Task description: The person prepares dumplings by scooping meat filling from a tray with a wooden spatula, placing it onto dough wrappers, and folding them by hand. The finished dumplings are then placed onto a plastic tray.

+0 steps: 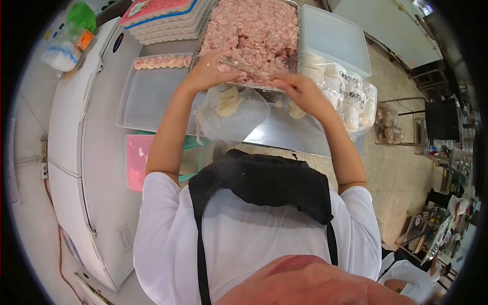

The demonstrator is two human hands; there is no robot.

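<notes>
A large tray of pink ground meat (249,33) stands at the top centre. At its lower left edge my left hand (209,72) is curled, with whatever lies in its fingers hard to make out. My right hand (301,92) is closed at the tray's lower right edge, gripping a thin flat tool (244,66) that is blurred and reaches toward the left hand. Below the hands, pale round wrappers (230,103) lie on a plastic sheet (218,126). Another wrapper (297,111) rests beneath the right hand. To the left, a shallow tray (152,99) holds a row of filled pieces (162,62).
Stacked lidded trays (165,23) stand at the upper left. On the right are an empty-looking clear container (335,38) and bagged white rounds (351,96). A white freezer (109,152) borders the left. Another person (406,277) is at the lower right.
</notes>
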